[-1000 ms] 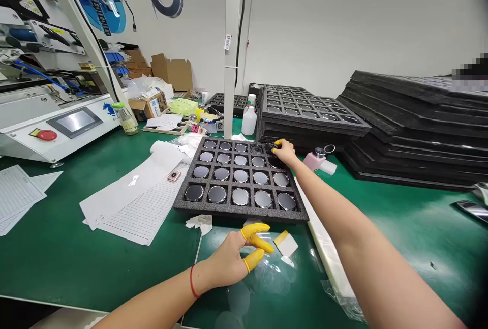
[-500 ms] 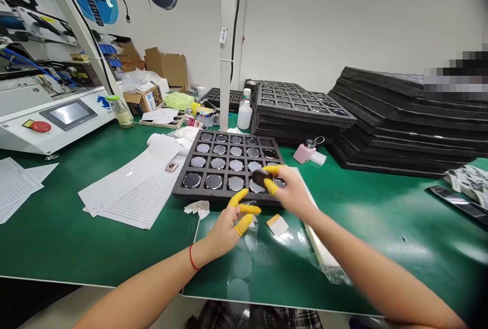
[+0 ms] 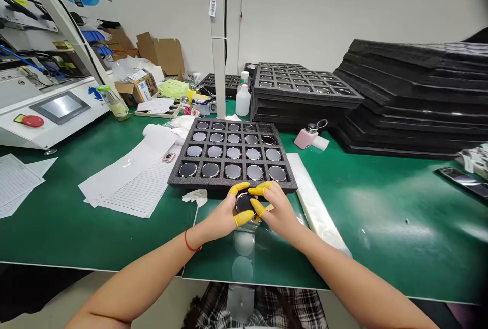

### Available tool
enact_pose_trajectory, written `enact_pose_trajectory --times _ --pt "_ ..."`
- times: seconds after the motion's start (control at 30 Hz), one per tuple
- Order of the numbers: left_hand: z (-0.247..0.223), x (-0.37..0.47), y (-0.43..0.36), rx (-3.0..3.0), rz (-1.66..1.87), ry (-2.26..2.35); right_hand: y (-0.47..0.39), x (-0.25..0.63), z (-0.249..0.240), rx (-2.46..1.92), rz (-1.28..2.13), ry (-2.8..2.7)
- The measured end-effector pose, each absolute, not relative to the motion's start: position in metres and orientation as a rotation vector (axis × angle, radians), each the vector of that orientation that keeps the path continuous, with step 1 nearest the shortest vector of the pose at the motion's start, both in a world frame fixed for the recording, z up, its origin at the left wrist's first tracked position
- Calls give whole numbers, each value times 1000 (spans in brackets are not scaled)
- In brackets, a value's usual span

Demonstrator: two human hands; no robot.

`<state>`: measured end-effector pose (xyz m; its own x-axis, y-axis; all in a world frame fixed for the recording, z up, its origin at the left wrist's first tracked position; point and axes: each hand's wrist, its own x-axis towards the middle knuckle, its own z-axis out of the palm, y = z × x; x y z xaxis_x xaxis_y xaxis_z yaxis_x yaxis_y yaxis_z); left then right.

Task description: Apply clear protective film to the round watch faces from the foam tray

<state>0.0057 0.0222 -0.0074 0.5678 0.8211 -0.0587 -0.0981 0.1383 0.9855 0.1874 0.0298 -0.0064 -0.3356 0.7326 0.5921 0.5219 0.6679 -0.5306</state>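
Note:
A round black disc (image 3: 245, 204) with a shiny rim is held between both hands, just in front of the black foam tray (image 3: 233, 182). My left hand (image 3: 221, 219) grips its left side, with yellow finger cots on the fingertips. From the right, my right hand (image 3: 280, 212), also in yellow cots, pinches the disc's other side. The tray's square compartments hold several round discs with grey faces; the back right compartment has no disc. Below the hands, a clear film strip with round stickers (image 3: 242, 268) runs to the table's front edge.
Papers (image 3: 125, 176) and a small watch-like item (image 3: 168, 157) lie left of the tray. Behind stand a white bottle (image 3: 243, 101) and stacked foam trays (image 3: 301, 102). A pink bottle (image 3: 305, 136), a long white wrapped bundle (image 3: 318, 202) and a phone (image 3: 463, 182) are rightward.
My right hand has brought the black disc from over the tray towards me. My left hand's fingers, spread before, now hold it too. The camera view has shifted slightly.

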Motion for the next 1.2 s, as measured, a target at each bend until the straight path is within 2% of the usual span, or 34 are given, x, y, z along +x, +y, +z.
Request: enact_pose_trajectory --times 0.27,0.53,0.63,0.77,0.87,0.93,1.03,1.2 --pt "-16 9 21 1497 606 776 19 184 -17 -795 99 -2155" --pt "-15 13 17 1592 601 830 15 178 -16 -825 -24 -2228" --pt "-10 14 16 1606 568 793 12 181 -1 -820 106 -2269" --pt "15 -4 23 1538 518 691 2 200 26 -969 502 -2150" --pt "33 -33 31 1338 498 506 -2 215 19 -1206 667 -2072" --pt "36 -53 33 1158 542 422 -2 218 1 -1352 694 -2214" --pt "31 -69 31 985 542 368 4 212 -22 -1423 450 -2443" --pt "33 -56 28 1030 391 313 24 177 -26 -1355 102 -2515"
